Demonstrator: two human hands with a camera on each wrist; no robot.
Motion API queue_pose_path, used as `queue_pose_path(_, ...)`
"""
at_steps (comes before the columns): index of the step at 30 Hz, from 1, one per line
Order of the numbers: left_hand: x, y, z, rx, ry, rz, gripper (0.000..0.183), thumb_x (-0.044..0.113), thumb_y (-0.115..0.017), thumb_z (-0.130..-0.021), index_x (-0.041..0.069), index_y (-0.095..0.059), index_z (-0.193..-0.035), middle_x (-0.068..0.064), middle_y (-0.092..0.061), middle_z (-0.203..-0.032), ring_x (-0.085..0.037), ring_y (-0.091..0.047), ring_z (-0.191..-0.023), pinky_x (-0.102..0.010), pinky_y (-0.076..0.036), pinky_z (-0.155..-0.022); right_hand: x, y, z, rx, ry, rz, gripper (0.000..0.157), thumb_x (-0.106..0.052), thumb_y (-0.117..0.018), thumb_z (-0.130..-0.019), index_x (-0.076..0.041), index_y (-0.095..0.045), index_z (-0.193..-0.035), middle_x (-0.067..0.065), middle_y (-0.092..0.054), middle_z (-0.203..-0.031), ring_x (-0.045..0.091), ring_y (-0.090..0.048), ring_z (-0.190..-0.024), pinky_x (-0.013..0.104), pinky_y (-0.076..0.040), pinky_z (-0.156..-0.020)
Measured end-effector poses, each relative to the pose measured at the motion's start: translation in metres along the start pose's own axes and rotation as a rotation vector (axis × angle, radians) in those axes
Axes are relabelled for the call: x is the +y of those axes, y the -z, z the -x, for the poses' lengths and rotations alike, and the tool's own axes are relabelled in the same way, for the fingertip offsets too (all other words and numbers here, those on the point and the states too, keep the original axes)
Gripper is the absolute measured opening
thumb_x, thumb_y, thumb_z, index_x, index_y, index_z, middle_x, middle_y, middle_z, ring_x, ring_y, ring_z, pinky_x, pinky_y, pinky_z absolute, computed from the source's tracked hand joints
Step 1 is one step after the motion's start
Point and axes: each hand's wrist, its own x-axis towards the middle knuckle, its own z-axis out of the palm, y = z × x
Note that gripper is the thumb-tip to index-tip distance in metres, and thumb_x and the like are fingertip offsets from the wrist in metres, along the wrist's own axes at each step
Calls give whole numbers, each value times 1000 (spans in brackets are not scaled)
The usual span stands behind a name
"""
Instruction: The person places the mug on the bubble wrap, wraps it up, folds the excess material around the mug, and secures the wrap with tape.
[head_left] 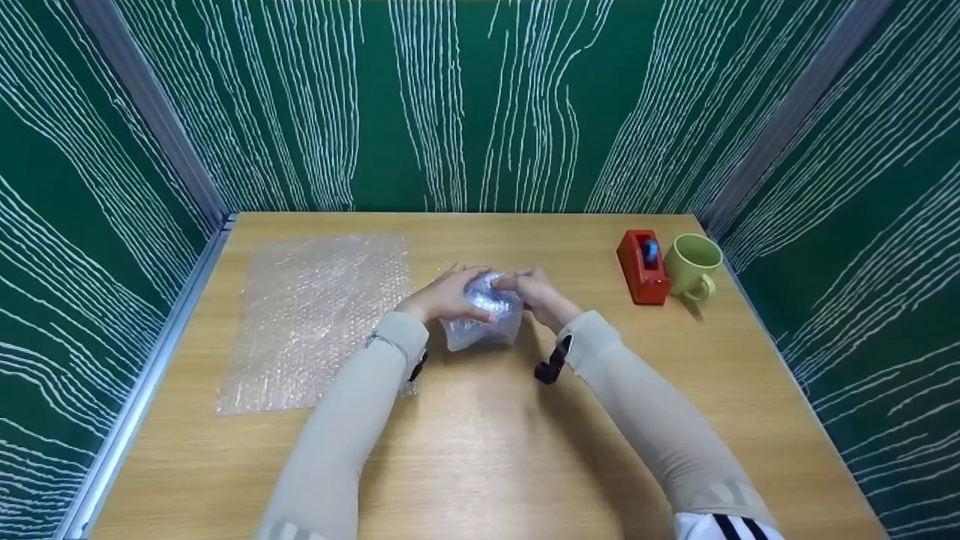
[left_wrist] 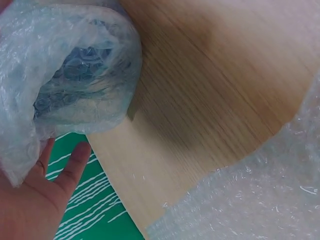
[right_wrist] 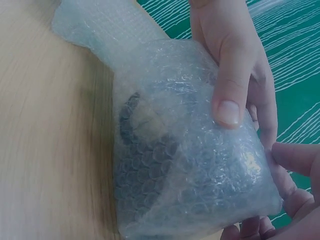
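A bundle in clear bubble wrap (head_left: 486, 332) is at the middle of the table between both hands. Something dark shows through the layers in the right wrist view, its shape blurred by the wrap (right_wrist: 165, 155). My left hand (head_left: 448, 294) grips the bundle from the left, its thumb (right_wrist: 231, 107) lying across the plastic. From the other side, my right hand (head_left: 541, 295) holds the bundle's right end with bent fingers, thumb near the left hand's fingertips. A loose flap of wrap (right_wrist: 90, 30) sticks out from the bundle's far end in the right wrist view.
A flat sheet of bubble wrap (head_left: 319, 315) covers the table's left part, partly under the left forearm. At the back right stand a red tape dispenser (head_left: 643, 270) and a green mug (head_left: 691, 266). Green patterned panels (head_left: 480, 105) enclose the wooden table (head_left: 480, 457) on three sides.
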Motion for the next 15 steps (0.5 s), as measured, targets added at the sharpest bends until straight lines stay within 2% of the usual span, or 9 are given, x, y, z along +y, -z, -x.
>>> queue_pose_path(4, 0, 2, -2, -17, -16, -6, 105, 43, -93, -83, 17, -39, -169, -12, -34, -174, -36, -38, -159, -53, -33, -133, 0, -1, 2, -7, 19, 9, 30, -16, -74, -100, 1, -65, -123, 10, -61, -131, 27, -58, -126, 41, -50, -115)
queue_pose_path(6, 0, 2, -3, -23, -21, 2, 103, 41, -93, -83, 17, -40, -168, -10, -35, -176, -35, -38, -161, -54, -32, -133, 1, -1, 3, 0, 20, 9, 24, -16, -74, -100, -1, -67, -118, 10, -63, -128, 26, -58, -124, 42, -50, -115)
queue_pose_path(11, 0, 3, -3, -38, -10, 78, 95, 34, -95, -82, 20, -47, -162, -11, -54, -163, -33, -53, -148, -52, -43, -127, 4, -2, 5, 12, 10, 18, 31, -17, -75, -100, 0, -69, -125, 14, -63, -139, 30, -57, -133, 46, -46, -122)
queue_pose_path(15, 0, 3, -3, -41, -2, 96, 93, 34, -96, -82, 21, -48, -161, -10, -56, -161, -32, -56, -145, -51, -45, -125, 4, -2, 9, 18, -3, 19, 31, -18, -76, -101, -1, -71, -127, 14, -63, -144, 32, -55, -138, 48, -43, -125)
